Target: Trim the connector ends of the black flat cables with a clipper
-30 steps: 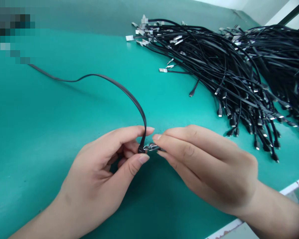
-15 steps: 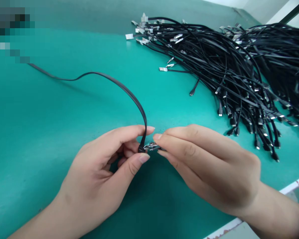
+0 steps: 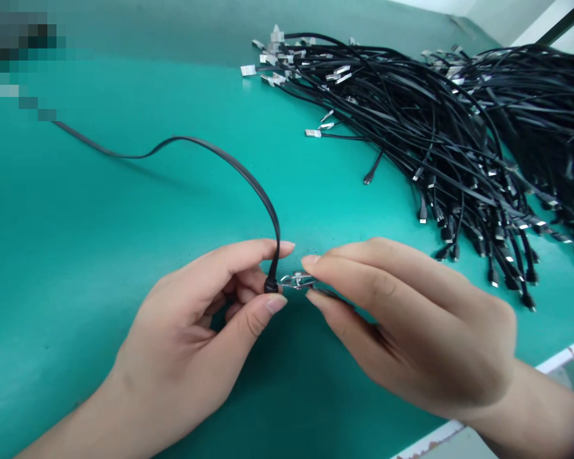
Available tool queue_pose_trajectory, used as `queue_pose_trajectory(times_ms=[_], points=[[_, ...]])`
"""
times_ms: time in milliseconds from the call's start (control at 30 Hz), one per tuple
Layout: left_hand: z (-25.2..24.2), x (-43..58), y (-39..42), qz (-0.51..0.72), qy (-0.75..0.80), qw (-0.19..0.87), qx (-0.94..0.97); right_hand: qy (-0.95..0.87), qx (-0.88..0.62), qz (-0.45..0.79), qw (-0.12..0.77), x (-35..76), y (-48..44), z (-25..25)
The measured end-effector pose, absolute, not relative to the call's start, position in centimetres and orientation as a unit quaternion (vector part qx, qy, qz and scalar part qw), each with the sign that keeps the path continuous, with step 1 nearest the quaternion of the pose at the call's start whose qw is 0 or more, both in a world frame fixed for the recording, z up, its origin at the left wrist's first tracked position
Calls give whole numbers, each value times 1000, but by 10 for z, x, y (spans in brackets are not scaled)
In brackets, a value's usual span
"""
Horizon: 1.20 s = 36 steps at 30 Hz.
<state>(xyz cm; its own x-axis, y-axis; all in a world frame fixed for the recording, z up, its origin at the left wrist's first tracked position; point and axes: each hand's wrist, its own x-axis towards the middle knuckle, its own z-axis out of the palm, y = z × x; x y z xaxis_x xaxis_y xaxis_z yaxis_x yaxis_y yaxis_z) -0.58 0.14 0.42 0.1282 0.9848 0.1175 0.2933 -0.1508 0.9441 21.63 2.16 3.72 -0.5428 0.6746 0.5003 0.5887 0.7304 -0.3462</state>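
Observation:
My left hand point(image 3: 205, 338) pinches the end of a flat black cable point(image 3: 256, 182) between thumb and fingers, just below the moulded collar of its plug. The cable rises from there, arcs over to the left and runs into a blurred patch in the upper left. My right hand point(image 3: 411, 319) is closed around small metal nippers point(image 3: 298, 279); their handles are mostly hidden by the fingers. The nippers' tip points left and is right beside the plug's collar; whether it touches cannot be made out.
A large heap of black cables point(image 3: 411, 115) with silver plugs lies at the upper right, with a second heap point(image 3: 545, 95) behind it. The green table point(image 3: 124, 210) ends at a pale edge point(image 3: 567, 354) in the lower right.
My right hand has shifted slightly right, and its thumb and fingers have spread somewhat. The nippers' jaws look wider apart and a little farther from the collar. My left hand barely moved.

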Motion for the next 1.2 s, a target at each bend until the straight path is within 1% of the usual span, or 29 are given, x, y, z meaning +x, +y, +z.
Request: queue_pose_trajectory(times_ms=[167,267,333,400,533,600,667,833,933,1067,1200], points=[[5,-4,1,418,513,416,624,-859,-378,75,337,215,21,36],[6,-2,2,417,513,429,615,-847,-381,150,339,215,22,34],[7,-1,3,419,511,435,611,-825,-380,246,338,214,24,33],[8,0,3,421,513,442,604,-772,-393,370,335,212,25,31],[12,3,2,414,518,454,595,-592,-383,622,340,206,30,26],[14,7,1,416,531,453,583,-510,-351,709,338,203,33,23],[14,10,0,418,551,448,566,-462,-335,751,331,200,35,21],[7,11,2,414,561,437,569,-437,-346,769,314,195,36,16],[4,9,4,415,560,436,569,-480,-382,728,307,193,34,13],[7,10,4,418,564,440,559,-608,-431,590,310,194,27,14],[12,12,5,420,565,456,544,-759,-418,396,305,199,18,18]])
